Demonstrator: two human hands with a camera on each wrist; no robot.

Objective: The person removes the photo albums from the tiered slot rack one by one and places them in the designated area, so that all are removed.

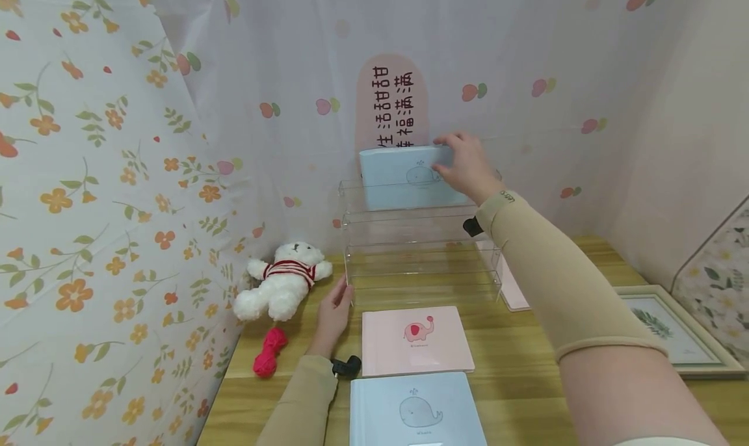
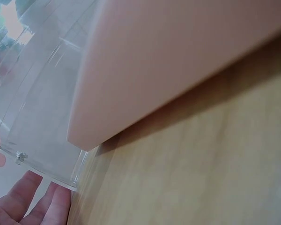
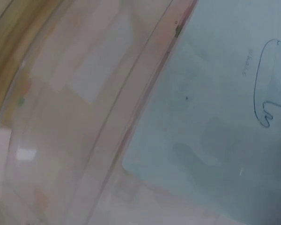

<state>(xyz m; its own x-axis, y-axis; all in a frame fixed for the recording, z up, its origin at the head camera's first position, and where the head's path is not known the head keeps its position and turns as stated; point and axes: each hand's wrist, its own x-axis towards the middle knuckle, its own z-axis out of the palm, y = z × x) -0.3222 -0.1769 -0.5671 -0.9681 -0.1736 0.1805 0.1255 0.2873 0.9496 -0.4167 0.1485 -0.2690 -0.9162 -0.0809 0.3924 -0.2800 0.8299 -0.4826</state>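
A clear acrylic tiered rack [image 1: 421,257] stands on the wooden table. Upright in its top tier is a light blue photo album [image 1: 389,176] with a whale drawing, also large in the right wrist view [image 3: 201,108]. My right hand [image 1: 468,166] pinches that album at its upper right edge, thumb in front and fingers over the top. Low on the rack's left side, my left hand [image 1: 335,309] grips the clear side panel [image 2: 42,171]. Fingers show beyond the panel in the left wrist view. In front of the rack lies a pink elephant album [image 1: 383,348].
A second blue whale album [image 1: 374,413] lies nearest me. Left of the rack are a white teddy bear [image 1: 287,280] in a striped sweater and a red yarn bundle [image 1: 270,353]. A pink album [image 1: 515,287] and a picture frame [image 1: 661,293] lie on the right.
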